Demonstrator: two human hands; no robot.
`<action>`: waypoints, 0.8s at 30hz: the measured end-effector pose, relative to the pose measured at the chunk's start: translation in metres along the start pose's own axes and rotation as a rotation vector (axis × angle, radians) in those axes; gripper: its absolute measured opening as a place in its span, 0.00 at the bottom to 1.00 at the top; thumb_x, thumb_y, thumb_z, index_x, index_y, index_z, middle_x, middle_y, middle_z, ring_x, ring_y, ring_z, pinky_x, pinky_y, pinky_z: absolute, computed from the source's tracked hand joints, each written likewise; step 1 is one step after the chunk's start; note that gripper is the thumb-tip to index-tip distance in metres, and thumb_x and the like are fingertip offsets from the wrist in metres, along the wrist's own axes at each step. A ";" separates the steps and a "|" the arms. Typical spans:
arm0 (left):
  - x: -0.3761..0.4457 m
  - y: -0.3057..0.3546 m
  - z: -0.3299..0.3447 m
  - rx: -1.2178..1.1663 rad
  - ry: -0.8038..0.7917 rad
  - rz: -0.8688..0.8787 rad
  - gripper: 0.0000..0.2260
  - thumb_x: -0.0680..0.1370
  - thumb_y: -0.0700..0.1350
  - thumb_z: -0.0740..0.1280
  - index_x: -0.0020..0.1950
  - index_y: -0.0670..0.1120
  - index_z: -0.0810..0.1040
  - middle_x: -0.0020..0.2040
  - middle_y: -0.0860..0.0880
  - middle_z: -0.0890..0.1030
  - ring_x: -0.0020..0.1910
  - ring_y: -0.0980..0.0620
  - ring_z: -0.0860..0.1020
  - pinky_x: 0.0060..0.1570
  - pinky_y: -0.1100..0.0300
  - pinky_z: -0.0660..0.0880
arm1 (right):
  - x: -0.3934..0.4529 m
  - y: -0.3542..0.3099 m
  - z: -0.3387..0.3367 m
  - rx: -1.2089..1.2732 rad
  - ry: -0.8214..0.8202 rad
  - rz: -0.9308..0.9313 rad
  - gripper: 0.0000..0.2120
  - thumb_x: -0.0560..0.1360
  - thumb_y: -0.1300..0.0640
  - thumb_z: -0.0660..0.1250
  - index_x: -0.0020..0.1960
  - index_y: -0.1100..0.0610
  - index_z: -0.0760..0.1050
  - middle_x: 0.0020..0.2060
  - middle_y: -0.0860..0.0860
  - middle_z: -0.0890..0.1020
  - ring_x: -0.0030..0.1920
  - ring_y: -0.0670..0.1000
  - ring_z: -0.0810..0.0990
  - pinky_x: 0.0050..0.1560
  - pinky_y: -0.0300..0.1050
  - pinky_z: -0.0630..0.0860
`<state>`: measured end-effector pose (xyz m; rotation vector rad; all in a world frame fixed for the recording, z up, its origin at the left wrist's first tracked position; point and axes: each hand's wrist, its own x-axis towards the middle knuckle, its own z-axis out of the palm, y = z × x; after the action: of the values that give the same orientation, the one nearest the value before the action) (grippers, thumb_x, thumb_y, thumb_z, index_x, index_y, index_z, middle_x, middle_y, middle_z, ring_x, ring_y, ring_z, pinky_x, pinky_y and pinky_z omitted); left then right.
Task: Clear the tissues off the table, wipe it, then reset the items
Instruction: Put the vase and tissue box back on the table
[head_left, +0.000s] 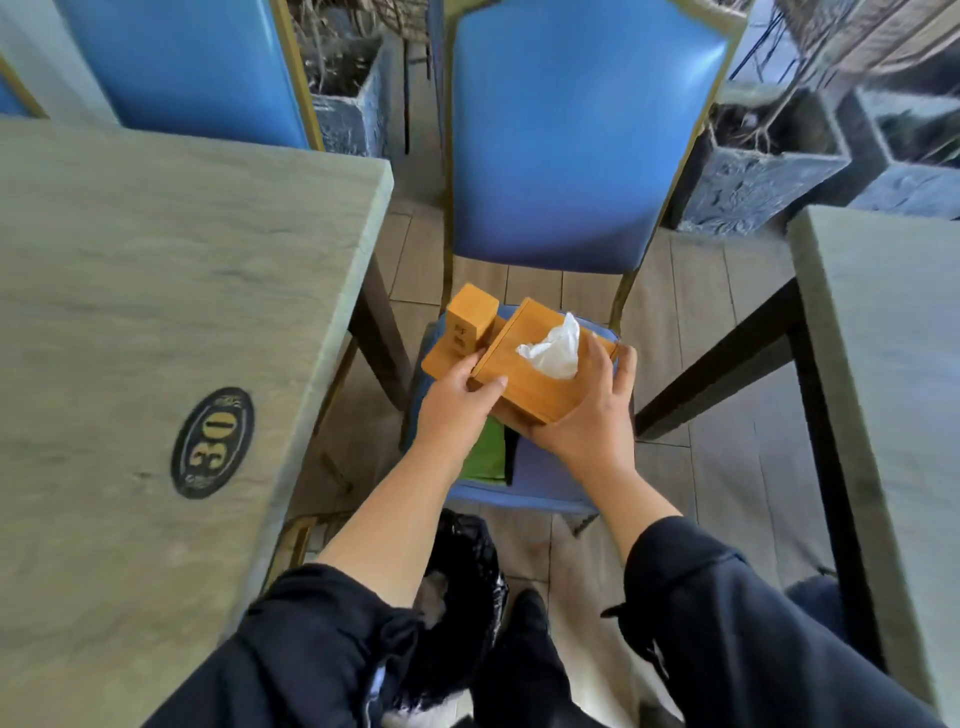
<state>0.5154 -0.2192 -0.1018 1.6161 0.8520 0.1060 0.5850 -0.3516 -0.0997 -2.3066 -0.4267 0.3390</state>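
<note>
Bare and clear, the numbered tabletop (156, 312) at left looks ready for resetting. Both the left hand (457, 400) and right hand (592, 415) clamp the wooden tissue box (530, 374) over the blue chair seat (550, 483), probably parked there during wiping, with a tissue (556, 351) poking up.

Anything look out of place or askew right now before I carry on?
Only placement: the wooden tissue box and its attached wooden block are over the blue chair seat, not on table 30, gripped by the left hand and right hand. A green cloth lies on the seat. No spills or damage visible.
</note>
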 end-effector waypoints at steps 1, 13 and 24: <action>-0.016 0.002 -0.013 -0.014 -0.007 0.011 0.20 0.72 0.55 0.66 0.64 0.56 0.76 0.56 0.56 0.82 0.57 0.54 0.78 0.62 0.48 0.73 | -0.018 -0.012 -0.002 0.008 0.017 -0.010 0.54 0.59 0.47 0.81 0.75 0.45 0.51 0.76 0.50 0.43 0.67 0.57 0.68 0.49 0.44 0.69; -0.169 -0.006 -0.162 -0.116 0.131 0.130 0.19 0.72 0.51 0.70 0.62 0.51 0.78 0.53 0.55 0.82 0.55 0.53 0.80 0.60 0.52 0.75 | -0.184 -0.140 0.026 0.018 0.039 -0.131 0.55 0.59 0.47 0.80 0.75 0.45 0.50 0.76 0.51 0.44 0.69 0.57 0.66 0.58 0.49 0.70; -0.230 -0.040 -0.262 -0.207 0.472 0.083 0.18 0.74 0.48 0.71 0.63 0.50 0.73 0.54 0.52 0.77 0.53 0.54 0.76 0.50 0.62 0.72 | -0.220 -0.213 0.097 0.027 -0.181 -0.281 0.57 0.57 0.51 0.80 0.75 0.42 0.48 0.75 0.43 0.41 0.68 0.55 0.68 0.55 0.49 0.76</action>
<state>0.1960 -0.1366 0.0175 1.4498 1.0916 0.6341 0.3069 -0.2369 0.0132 -2.1611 -0.8210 0.4114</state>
